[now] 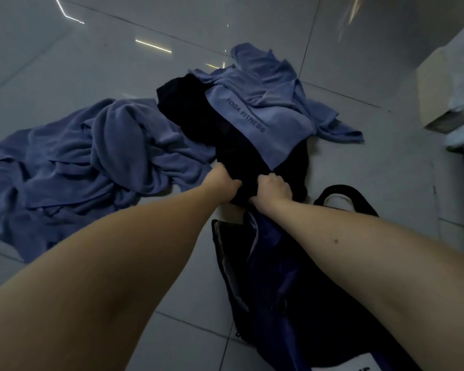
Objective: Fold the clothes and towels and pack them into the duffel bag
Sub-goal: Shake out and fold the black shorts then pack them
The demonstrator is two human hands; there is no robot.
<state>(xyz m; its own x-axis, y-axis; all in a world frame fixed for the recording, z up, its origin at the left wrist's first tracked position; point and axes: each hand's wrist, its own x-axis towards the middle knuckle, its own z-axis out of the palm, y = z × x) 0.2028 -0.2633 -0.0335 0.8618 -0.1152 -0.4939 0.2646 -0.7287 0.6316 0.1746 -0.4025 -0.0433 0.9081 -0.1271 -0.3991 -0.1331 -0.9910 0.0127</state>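
A black garment (pixel 198 116) lies crumpled on the tiled floor at the centre. My left hand (pixel 223 180) and my right hand (pixel 273 188) both grip its near edge, side by side, fingers curled into the cloth. A light blue towel printed "YOGA FITNESS" (pixel 257 113) lies partly over the black garment, behind it to the right. A larger blue towel (pixel 86 162) is spread in loose folds to the left. The dark duffel bag (pixel 292 290) lies on the floor under my right forearm, with a black strap loop (pixel 359 194) at its far right.
Glossy grey floor tiles (pixel 118 62) stretch behind the pile and reflect ceiling lights. A pale block-shaped object (pixel 447 87) and a white edge of furniture stand at the right side.
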